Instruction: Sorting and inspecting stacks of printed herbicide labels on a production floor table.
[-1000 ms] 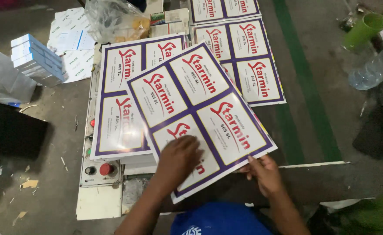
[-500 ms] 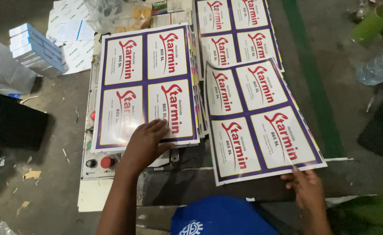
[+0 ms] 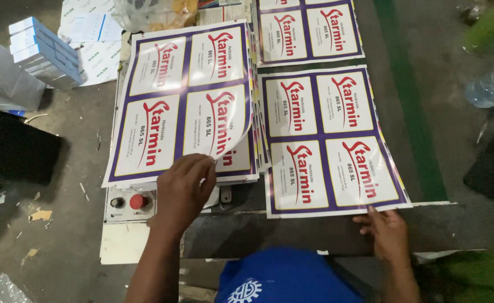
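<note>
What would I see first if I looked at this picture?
Big glossy label sheets with purple borders and red writing fill the middle. The left hand curls up the top sheet's corner on the left stack. The right hand touches the near edge of another sheet, lying flat on the right.

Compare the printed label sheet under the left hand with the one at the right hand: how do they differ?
The glossy white-and-purple label sheet on the left stack has its near corner curled up by the left hand; the matching sheet on the right lies flat, with the right hand at its near edge. The left one tops a stack; the right one overhangs the dark table edge. Both carry four red-lettered labels.
</note>
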